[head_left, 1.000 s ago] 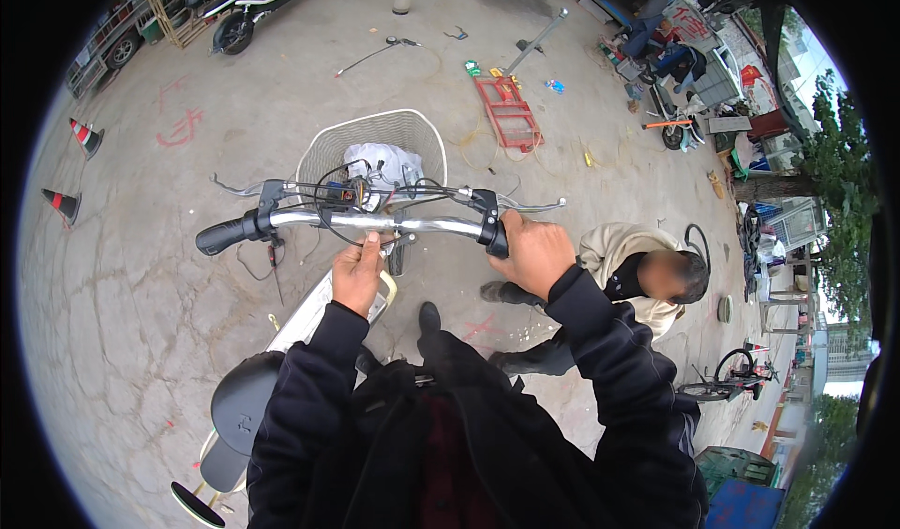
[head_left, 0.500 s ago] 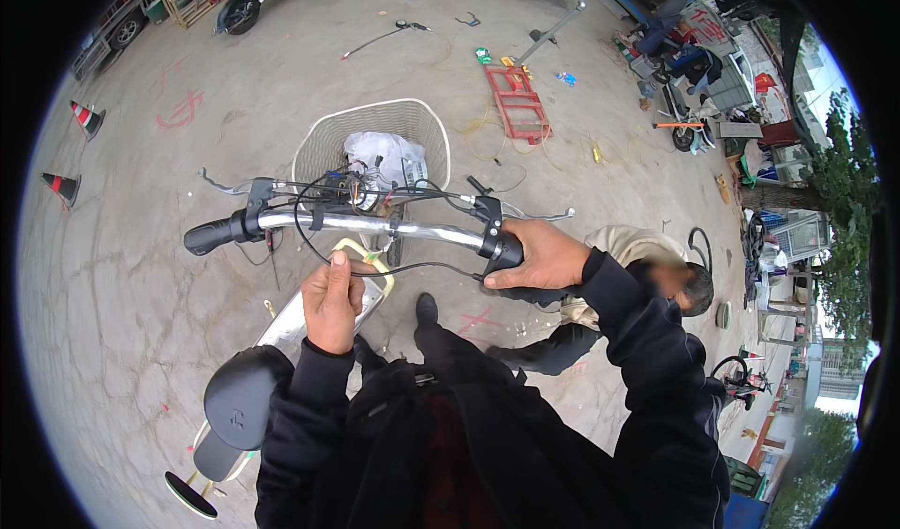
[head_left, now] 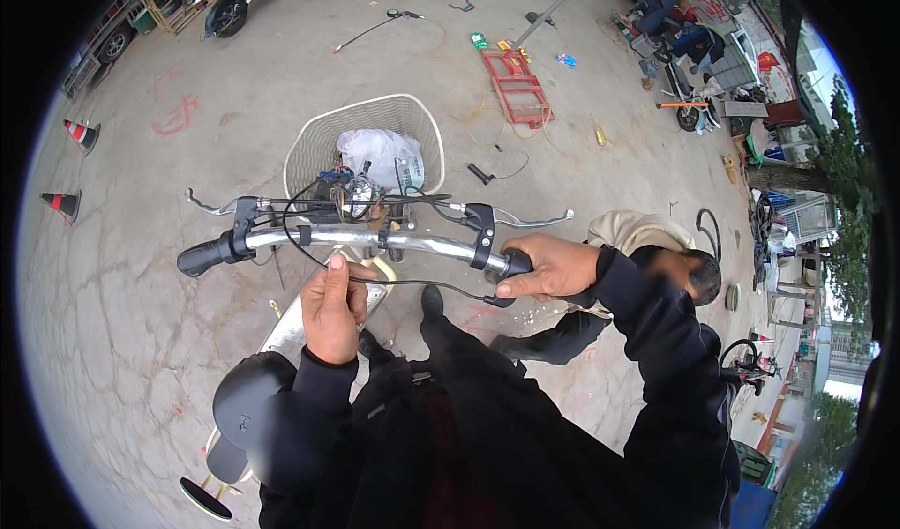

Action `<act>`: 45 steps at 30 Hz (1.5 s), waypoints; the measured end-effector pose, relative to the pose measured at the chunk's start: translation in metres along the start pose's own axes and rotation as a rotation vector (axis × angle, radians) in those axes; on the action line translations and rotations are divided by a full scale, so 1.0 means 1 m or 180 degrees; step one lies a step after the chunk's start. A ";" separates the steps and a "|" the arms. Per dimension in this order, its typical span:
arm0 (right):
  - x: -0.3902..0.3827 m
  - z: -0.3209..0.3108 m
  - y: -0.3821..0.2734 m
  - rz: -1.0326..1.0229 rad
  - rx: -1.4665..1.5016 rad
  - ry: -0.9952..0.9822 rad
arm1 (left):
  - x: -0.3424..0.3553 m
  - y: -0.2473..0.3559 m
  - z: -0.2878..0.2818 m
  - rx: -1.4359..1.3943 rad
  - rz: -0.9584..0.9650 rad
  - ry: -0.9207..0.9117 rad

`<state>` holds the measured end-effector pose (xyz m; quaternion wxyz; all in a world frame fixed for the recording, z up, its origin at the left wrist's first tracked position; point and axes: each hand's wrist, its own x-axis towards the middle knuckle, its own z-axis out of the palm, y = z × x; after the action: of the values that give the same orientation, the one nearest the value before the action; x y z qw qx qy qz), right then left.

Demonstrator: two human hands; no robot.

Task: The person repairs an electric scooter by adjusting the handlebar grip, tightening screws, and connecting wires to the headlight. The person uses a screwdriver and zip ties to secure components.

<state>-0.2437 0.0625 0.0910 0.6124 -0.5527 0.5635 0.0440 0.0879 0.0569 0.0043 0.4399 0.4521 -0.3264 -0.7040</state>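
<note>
Head view: left hand [head_left: 333,315] thumb-up, pinching cable [head_left: 422,283]; right hand [head_left: 561,265] clasping grip [head_left: 517,261].

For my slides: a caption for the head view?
Left hand pinching a cable, right hand on the right end of the handlebar.

An open-air yard [head_left: 234,89] is being used as a work area: cracked concrete [head_left: 122,285] is being occupied by striped cones [head_left: 82,136], a parked two-wheeler [head_left: 226,15], a red metal frame [head_left: 517,89] and clutter [head_left: 689,46], edged by trees [head_left: 837,182].
</note>
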 end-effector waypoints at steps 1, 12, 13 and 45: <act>0.000 0.002 0.001 -0.0233 -0.0240 0.0206 | 0.000 -0.001 -0.001 0.0116 0.0016 0.0014; -0.034 0.035 0.009 -0.0155 -0.1879 0.1458 | -0.004 -0.013 0.016 0.0411 -0.0195 -0.0130; -0.039 0.028 0.012 -0.0290 -0.1595 0.1303 | -0.005 -0.012 0.018 0.0456 -0.0184 -0.0206; -0.071 -0.056 0.135 -0.0642 0.0152 0.2609 | 0.124 0.067 0.164 0.1672 -0.0254 -0.1206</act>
<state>-0.3969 0.1145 0.0724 0.3515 -0.5625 0.7044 -0.2527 -0.0674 -0.0732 0.0806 0.2117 0.4236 -0.5549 -0.6840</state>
